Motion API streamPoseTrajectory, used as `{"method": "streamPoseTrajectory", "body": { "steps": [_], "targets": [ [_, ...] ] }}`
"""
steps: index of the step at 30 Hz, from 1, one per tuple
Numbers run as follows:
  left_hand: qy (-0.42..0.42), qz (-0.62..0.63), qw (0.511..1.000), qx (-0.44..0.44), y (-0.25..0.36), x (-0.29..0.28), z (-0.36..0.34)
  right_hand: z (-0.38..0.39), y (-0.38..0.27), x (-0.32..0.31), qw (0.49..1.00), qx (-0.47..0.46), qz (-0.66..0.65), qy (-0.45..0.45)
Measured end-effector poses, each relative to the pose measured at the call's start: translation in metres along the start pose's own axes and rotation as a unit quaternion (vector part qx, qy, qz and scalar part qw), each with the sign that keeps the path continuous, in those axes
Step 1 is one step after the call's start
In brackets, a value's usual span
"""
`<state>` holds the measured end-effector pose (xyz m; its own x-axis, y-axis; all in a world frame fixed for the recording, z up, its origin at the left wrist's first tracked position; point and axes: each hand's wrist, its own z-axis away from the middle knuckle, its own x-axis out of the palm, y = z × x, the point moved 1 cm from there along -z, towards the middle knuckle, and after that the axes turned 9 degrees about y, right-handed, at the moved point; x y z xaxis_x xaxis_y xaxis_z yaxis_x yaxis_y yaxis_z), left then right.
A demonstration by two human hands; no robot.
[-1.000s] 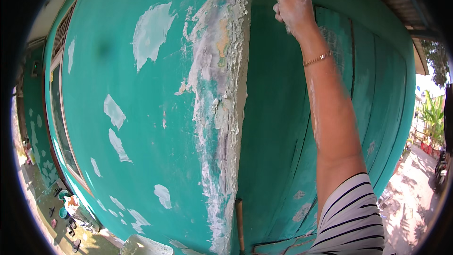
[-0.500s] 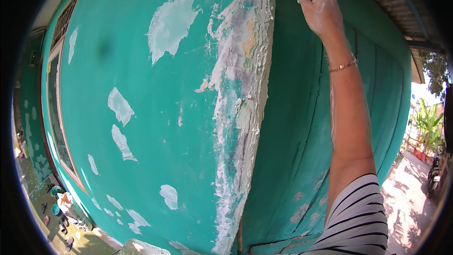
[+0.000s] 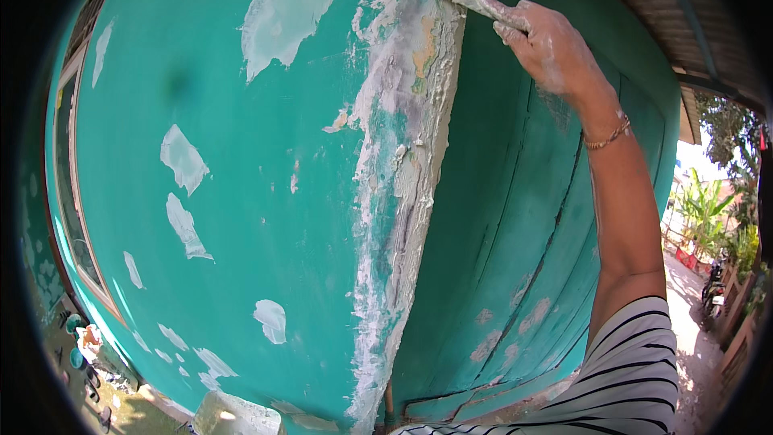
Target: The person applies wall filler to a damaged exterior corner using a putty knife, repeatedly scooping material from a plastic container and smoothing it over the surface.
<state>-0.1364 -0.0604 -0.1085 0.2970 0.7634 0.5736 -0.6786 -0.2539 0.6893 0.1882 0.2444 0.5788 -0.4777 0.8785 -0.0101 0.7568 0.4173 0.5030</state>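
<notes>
My right hand (image 3: 557,50), smeared with white putty, is closed around the handle of a putty knife (image 3: 487,5). Its coated blade points left and lies against the upper part of the wall corner (image 3: 431,105). Rough white and grey putty runs down that corner in a thick, uneven strip, with a yellowish bare spot near the top. My right arm reaches up from the lower right, in a striped sleeve, with a bracelet at the wrist. My left hand is out of view.
Pale filler patches (image 3: 287,20) dot the green left wall (image 3: 233,250). A window (image 3: 74,185) is at far left, above sandals and teal containers (image 3: 76,358). A whitish object (image 3: 237,416) is at the lower edge. Beyond the right wall lie a path and motorbike (image 3: 712,294).
My right hand has come down a little with the putty knife, whose blade now shows against the corner. The view has shifted, so the wall sits further left.
</notes>
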Motion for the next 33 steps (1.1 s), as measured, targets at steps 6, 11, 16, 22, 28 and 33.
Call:
{"method": "streamPoseTrajectory", "body": {
  "steps": [6, 11, 16, 22, 28, 33],
  "targets": [
    [0.015, -0.01, 1.0, -0.019, 0.005, -0.011, 0.014, 0.044, -0.025, -0.02, 0.996, 0.031, -0.08, 0.0],
    [0.039, 0.004, 0.999, -0.026, -0.002, -0.043, -0.008, -0.011, 0.026, -0.006, 0.995, 0.06, -0.019, 0.078],
    [0.029, -0.014, 0.999, -0.02, 0.01, -0.022, 0.007, -0.006, 0.031, 0.026, 0.99, -0.006, -0.034, 0.133],
    [0.016, -0.025, 0.999, -0.033, 0.011, -0.03, 0.012, 0.081, -0.024, 0.016, 0.988, 0.064, -0.101, 0.099],
    [0.007, -0.064, 0.998, -0.021, 0.03, -0.009, 0.017, 0.052, 0.015, 0.035, 0.904, 0.096, -0.317, 0.272],
    [-0.018, -0.049, 0.999, -0.011, 0.025, -0.011, 0.015, 0.013, 0.019, 0.097, 0.838, 0.155, -0.442, 0.281]
  ]
}}
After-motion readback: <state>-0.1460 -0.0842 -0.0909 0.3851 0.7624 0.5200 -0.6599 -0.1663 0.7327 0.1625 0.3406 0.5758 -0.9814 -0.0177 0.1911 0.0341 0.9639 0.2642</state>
